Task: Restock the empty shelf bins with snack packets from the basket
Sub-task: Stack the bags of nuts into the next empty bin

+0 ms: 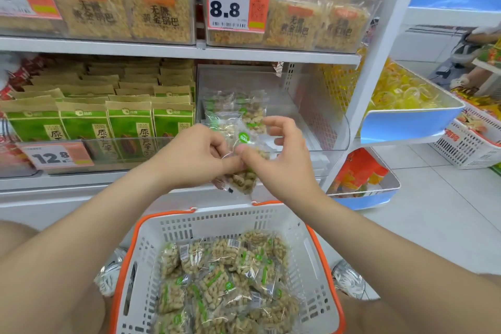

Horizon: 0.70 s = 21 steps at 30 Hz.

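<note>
My left hand [193, 156] and my right hand [279, 160] meet in front of the shelf, and both pinch a clear snack packet [244, 180] of pale puffed pieces with a green label. Just behind my hands, a few more of these packets [238, 110] stand at the left front of a clear shelf bin [311, 106]; the rest of that bin is bare. Below my arms sits a white basket [217, 222] with an orange rim. It holds several of the same snack packets [227, 276].
Left of the bin stand rows of green seed bags [89, 122] with a 12.8 price tag [54, 156]. The shelf above holds rice-crust packs [160, 15] and an 8.8 tag [235, 8]. To the right are a white upright [379, 43], blue trays of yellow snacks [401, 95] and floor baskets [466, 144].
</note>
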{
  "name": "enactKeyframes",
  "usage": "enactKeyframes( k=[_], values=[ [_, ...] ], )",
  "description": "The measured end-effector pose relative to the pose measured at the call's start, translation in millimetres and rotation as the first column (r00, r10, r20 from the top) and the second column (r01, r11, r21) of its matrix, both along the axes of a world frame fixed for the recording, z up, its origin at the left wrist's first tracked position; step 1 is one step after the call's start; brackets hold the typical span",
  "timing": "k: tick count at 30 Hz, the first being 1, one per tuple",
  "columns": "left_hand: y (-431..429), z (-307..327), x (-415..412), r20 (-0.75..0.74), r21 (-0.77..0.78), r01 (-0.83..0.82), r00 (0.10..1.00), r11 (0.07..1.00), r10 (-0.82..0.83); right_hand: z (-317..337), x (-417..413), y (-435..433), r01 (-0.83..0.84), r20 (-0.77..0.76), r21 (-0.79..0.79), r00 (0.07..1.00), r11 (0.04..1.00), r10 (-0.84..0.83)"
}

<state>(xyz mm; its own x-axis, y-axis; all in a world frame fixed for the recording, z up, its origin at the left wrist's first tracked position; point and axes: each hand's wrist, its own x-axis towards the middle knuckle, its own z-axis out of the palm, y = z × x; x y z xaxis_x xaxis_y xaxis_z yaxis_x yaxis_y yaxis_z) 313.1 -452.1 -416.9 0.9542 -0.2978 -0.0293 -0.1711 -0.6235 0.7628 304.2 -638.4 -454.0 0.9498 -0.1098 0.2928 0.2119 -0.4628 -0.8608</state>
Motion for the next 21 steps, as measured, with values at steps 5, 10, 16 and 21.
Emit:
enactKeyframes(
  k=[5, 10, 16, 21],
  values=[
    [-8, 3, 5, 0.034, -0.283, -0.140, 0.987, 0.949, 0.156, 24, 8, 5, 0.106, -0.368, 0.469, 0.926, 0.877, 0.085],
    [-18, -1, 12, 0.314, -0.031, -0.199, 0.928, 0.980, 0.198, 25, 38, 3, 0.072, -0.264, 0.410, 0.964, 0.909, 0.042],
    [-18, -13, 24, 0.471, 0.518, -0.202, 0.878, 0.831, -0.080, 15, 90, -19, 0.130, -0.182, 0.080, 0.977, 0.988, -0.114],
    [-16, -23, 29, 0.307, 0.741, -0.049, 0.912, 0.669, -0.272, 8, 129, -29, 0.162, -0.221, 0.054, 0.964, 0.985, -0.147]
  ],
)
